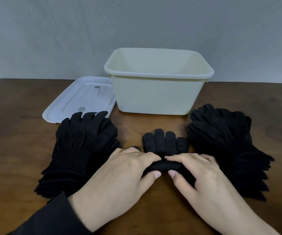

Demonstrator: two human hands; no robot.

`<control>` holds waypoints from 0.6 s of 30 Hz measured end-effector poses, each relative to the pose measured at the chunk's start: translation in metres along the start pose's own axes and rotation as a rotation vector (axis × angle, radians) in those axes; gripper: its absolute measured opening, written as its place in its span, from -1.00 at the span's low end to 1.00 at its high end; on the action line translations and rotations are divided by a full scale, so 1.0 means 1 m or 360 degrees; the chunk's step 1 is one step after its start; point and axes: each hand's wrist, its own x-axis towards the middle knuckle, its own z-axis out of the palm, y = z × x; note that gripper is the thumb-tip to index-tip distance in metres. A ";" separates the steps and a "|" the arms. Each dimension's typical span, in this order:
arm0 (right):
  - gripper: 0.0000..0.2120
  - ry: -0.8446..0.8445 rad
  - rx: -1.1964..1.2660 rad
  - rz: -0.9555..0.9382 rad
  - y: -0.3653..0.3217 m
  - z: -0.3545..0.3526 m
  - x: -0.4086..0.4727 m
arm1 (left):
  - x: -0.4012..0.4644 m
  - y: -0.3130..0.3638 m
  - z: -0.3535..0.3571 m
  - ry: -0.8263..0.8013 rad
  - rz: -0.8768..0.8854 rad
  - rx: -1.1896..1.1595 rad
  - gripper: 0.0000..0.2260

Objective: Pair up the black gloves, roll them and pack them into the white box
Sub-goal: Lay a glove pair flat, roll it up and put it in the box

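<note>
A pair of black gloves (165, 143) lies in the middle of the table, fingers pointing away from me, its cuff end rolled into a short tube. My left hand (119, 180) and my right hand (203, 180) both grip that roll, fingers over the top and thumbs under its near side. A stack of black gloves (82, 146) lies to the left, and another stack (225, 143) to the right. The open white box (157, 97) stands behind the pair; I see nothing inside it.
The box's translucent white lid (80, 100) lies flat to the left of the box, partly under the left stack's fingertips. The brown wooden table (14, 133) ends at a grey wall behind the box.
</note>
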 end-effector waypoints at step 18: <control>-0.78 0.0318 -0.0087 0.0046 -0.005 0.011 0.014 | 0.008 -0.003 0.004 0.0110 -0.0238 0.0147 -0.61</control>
